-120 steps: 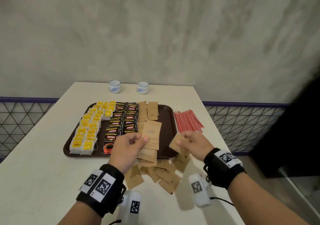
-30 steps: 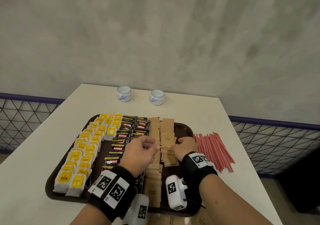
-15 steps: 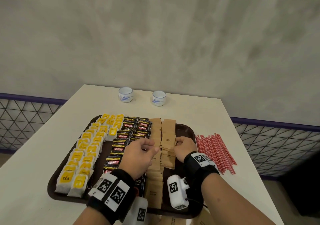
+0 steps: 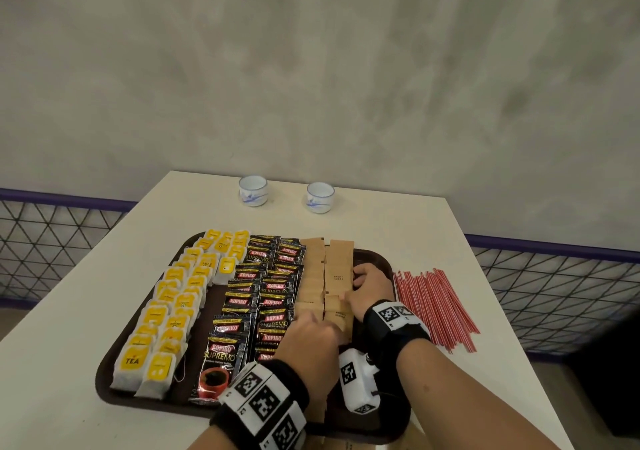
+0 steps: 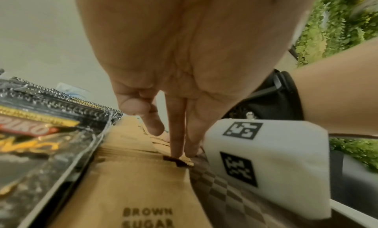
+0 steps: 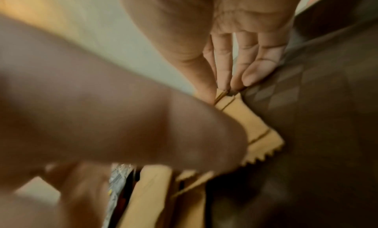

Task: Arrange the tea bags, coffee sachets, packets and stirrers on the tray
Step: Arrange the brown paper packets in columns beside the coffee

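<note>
A brown tray (image 4: 104, 373) holds rows of yellow tea bags (image 4: 173, 311), black coffee sachets (image 4: 263, 294) and two columns of brown sugar packets (image 4: 337, 269). Red stirrers (image 4: 433, 304) lie on the table right of the tray. My left hand (image 4: 311, 332) stands over the near packets; in the left wrist view its straight fingers (image 5: 178, 144) press on a packet edge (image 5: 143, 183). My right hand (image 4: 367, 283) is at the right side of the packet column, thumb and fingers (image 6: 253, 73) pinching a packet end (image 6: 241, 111).
Two small white cups (image 4: 252, 190) (image 4: 320, 197) stand at the table's far edge. A few loose brown packets (image 4: 346, 444) peek out below the tray's near rim. A wire fence runs on both sides of the white table (image 4: 52, 363).
Four seconds ago both hands held packets over loose ones at the table's front. Now they work on the tray's packet column; in the last second the left hand drew nearer to me.
</note>
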A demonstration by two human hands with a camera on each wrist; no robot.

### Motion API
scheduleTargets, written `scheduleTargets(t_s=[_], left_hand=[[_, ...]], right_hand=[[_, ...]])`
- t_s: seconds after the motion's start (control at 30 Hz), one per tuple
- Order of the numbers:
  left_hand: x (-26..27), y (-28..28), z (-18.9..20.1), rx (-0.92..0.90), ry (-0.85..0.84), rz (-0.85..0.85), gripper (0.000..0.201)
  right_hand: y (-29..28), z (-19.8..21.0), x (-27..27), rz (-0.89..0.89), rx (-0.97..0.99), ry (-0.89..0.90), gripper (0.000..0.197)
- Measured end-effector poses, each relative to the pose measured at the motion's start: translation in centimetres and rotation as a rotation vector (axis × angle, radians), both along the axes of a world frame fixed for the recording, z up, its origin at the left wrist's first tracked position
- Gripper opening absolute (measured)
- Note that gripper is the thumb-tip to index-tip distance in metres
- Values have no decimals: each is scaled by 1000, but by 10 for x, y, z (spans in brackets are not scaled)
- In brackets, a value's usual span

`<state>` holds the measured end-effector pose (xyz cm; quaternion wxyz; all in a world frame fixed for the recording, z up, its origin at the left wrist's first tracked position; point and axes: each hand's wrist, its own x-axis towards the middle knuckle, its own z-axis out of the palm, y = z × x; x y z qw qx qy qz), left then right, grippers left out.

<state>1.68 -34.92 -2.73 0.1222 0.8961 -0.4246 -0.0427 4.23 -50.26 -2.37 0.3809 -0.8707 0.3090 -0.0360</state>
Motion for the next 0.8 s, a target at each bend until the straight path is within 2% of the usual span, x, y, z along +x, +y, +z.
scheduleTargets(t_s=[0.1,0.23,0.33,0.63,0.8], left_hand=[[2,-3,-1,57,4,4,37],[2,-4,-1,78,26,10,39],[1,-4,0,101,23,3,34],[-1,-5,4,114,54,25,29],[-1,-5,7,119,92,38,29]], right_hand=[[-4,-2,1,-10,14,-1,40],[-6,-2,4,20,21,32,51],[-8,2,9,69,8,79,57],[-12,-4,19,91,-24,116,30],[-14,-4,21,90,-39,119,25]])
